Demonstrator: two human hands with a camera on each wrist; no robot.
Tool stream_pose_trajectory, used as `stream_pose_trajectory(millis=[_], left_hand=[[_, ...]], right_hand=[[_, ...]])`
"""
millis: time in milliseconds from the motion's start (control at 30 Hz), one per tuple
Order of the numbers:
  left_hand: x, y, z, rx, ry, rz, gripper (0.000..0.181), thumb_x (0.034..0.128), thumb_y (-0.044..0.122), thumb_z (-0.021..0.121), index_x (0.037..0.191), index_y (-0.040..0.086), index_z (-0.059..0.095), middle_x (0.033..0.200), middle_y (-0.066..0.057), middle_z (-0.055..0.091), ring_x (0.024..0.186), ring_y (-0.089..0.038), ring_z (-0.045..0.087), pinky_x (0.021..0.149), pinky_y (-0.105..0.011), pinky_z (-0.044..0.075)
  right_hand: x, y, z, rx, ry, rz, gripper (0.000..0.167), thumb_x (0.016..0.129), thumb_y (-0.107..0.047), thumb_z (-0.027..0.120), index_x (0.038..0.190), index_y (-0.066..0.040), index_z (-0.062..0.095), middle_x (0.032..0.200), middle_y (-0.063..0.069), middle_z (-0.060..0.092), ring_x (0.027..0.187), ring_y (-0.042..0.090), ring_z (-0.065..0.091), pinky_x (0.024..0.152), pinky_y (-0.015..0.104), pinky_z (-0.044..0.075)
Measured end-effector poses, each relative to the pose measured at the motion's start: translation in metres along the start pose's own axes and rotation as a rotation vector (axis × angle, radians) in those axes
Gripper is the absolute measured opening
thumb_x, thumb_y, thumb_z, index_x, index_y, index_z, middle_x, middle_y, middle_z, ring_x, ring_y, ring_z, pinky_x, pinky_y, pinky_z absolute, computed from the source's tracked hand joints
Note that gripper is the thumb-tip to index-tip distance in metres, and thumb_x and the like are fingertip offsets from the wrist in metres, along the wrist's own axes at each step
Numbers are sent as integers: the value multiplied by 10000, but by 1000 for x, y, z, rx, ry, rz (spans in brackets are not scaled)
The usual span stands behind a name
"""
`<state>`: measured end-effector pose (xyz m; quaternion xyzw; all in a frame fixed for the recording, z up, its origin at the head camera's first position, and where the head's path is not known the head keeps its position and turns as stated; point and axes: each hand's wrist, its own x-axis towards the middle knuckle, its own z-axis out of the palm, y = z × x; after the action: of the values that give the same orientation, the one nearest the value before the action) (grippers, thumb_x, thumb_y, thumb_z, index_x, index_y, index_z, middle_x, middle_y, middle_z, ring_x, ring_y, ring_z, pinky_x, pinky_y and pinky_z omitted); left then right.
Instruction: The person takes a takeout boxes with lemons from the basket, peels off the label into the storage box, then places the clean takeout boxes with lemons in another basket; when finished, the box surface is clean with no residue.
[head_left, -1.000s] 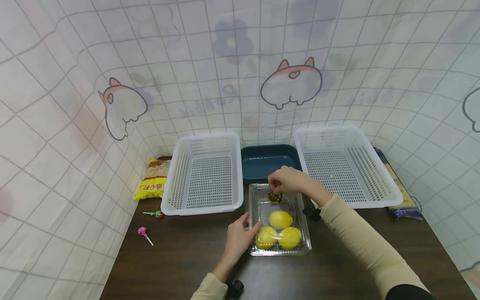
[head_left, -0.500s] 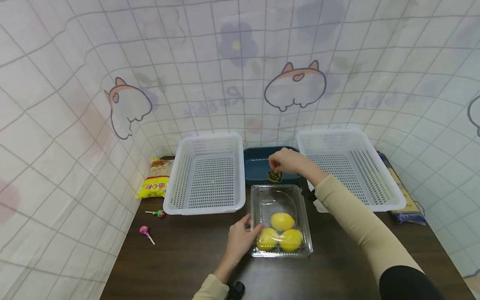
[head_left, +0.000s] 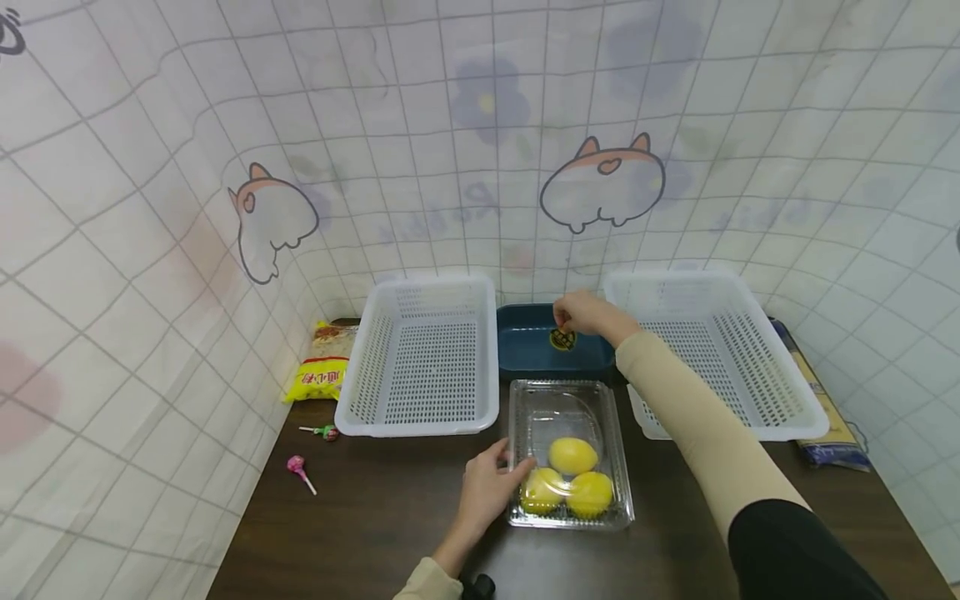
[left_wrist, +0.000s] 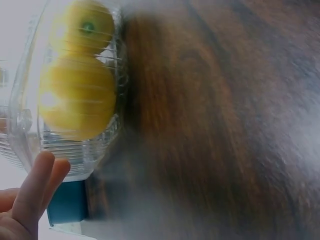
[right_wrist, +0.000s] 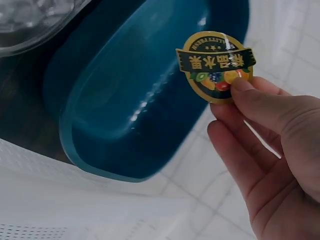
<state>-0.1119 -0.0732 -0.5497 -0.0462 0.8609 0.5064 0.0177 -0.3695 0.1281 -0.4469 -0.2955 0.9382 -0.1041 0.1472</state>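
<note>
Between thumb and fingertips, the right hand [head_left: 591, 317] [right_wrist: 280, 135] pinches a black and gold round sticker [head_left: 562, 339] [right_wrist: 216, 67] with fruit printed on it, held over the dark teal tray [head_left: 525, 342] [right_wrist: 125, 100]. In front of that tray lies a closed clear plastic box [head_left: 558, 412] [left_wrist: 30, 115]. Three lemons [head_left: 573, 457] [left_wrist: 77, 97] show through its lid near the front end. The left hand [head_left: 487, 487] [left_wrist: 27, 200] rests its fairly straight fingers and thumb against the box's left side.
White perforated baskets stand left [head_left: 420, 429] and right [head_left: 795, 421] of the teal tray. A yellow bag [head_left: 321, 367] and two lollipops [head_left: 327, 432] [head_left: 297, 467] lie at the left; a long blue-edged packet [head_left: 832, 450] lies at the far right. A patterned curtain hangs behind.
The right hand has lifted away from the box's far end with the sticker and moved back over the teal tray. The left hand stays at the box's side. The head view has shifted slightly.
</note>
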Motion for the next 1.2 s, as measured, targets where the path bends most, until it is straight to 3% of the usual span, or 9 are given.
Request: stream_pose_trajectory(millis=[300,500,633,800,967,1067,1200], left_hand=[[4,0,-1,-19,-11,-15,717,852,407,755,1354,-66,560,1068,-137,754,927,-233,769,682,-280,610],[1,-1,-5,-30,-3,-19,705,852,381,761,1351,-74,560,1069,-156,753,932,-274,767,701,-313,621],[-4,-2,-7,-30,-15,-46,704,854,369,761,1352,-83,553,1080,-163,748,946,-292,763,720,-338,624],[-5,-1,-6,-13,-26,-26,713,854,374,762,1345,-99,552,1054,-146,758,925,-259,770,710,-323,617],[-4,2,-4,-7,-27,-4,715,860,387,755,1344,-99,553,1041,-120,763,910,-206,773,698,-281,606],[-4,4,-4,-15,-27,6,708,868,378,750,1343,-108,549,1069,-148,755,917,-227,771,692,-280,612],[-3,4,-5,10,-13,24,690,868,359,753,1329,-116,557,1069,-166,754,912,-247,771,678,-283,612]], right_hand=[[24,18,13,-63,-15,23,47,927,-55,659,902,-95,661,946,80,663,866,221,596,791,373,518],[35,18,18,-79,-15,39,97,903,7,622,940,-52,689,964,117,681,875,250,615,801,396,530],[41,19,25,-88,-52,62,152,875,47,589,898,-50,705,863,64,646,773,189,534,706,322,476],[40,26,33,-90,-78,99,182,865,74,584,811,-36,720,735,21,560,678,155,417,617,277,373],[33,27,38,-42,-109,163,157,938,1,594,1005,-53,726,985,99,693,807,192,575,706,316,490],[33,27,41,-34,-123,177,215,950,-14,596,1134,-53,701,1147,145,692,939,243,639,810,386,540],[38,28,44,-58,-121,165,277,944,-29,623,1213,-65,679,1227,148,682,1060,278,667,903,439,558]])
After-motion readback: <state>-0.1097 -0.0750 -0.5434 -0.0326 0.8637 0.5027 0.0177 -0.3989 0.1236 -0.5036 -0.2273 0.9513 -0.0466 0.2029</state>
